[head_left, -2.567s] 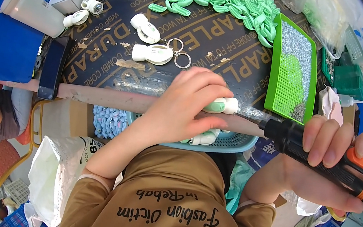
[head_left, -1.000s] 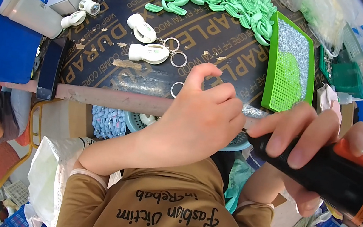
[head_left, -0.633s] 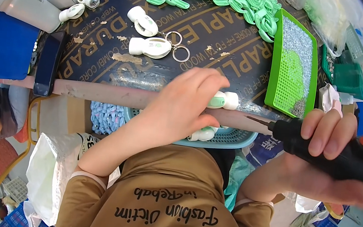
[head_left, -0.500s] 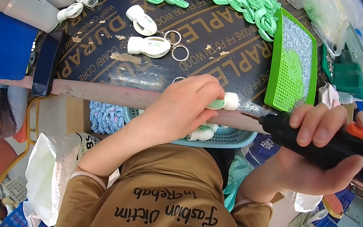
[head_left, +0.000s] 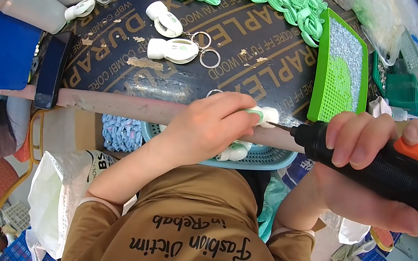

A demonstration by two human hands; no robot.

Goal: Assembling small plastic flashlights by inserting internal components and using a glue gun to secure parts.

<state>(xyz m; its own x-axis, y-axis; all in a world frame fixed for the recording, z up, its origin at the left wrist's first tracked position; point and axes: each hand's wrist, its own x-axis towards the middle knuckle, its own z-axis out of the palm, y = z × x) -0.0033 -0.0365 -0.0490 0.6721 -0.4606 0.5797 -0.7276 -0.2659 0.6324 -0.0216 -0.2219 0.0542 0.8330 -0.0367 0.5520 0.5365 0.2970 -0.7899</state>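
My left hand point(head_left: 215, 126) is closed round a small white-and-green keychain flashlight point(head_left: 269, 116) at the table's near edge; its key ring shows behind my knuckles. Wrapped in my right hand point(head_left: 359, 143) is a black electric screwdriver point(head_left: 400, 176) with an orange lever. Its thin bit point(head_left: 281, 126) points left, and the tip meets or overlaps the white end of the flashlight; contact is hard to tell. Two finished-looking white keychain flashlights point(head_left: 176, 50) with rings lie farther back on the table.
Many green curved plastic pieces point(head_left: 286, 2) are heaped at the back. A bright green tray point(head_left: 315, 87) of small metal screws stands at the right. A dark phone point(head_left: 53, 68) and a whitish container point(head_left: 29, 3) are at left. Below the edge sits a blue basket point(head_left: 282, 161) holding white pieces.
The screwdriver has moved slightly left, bringing its bit from a short gap to the flashlight's white end. My left hand has shifted a little, still holding the flashlight.
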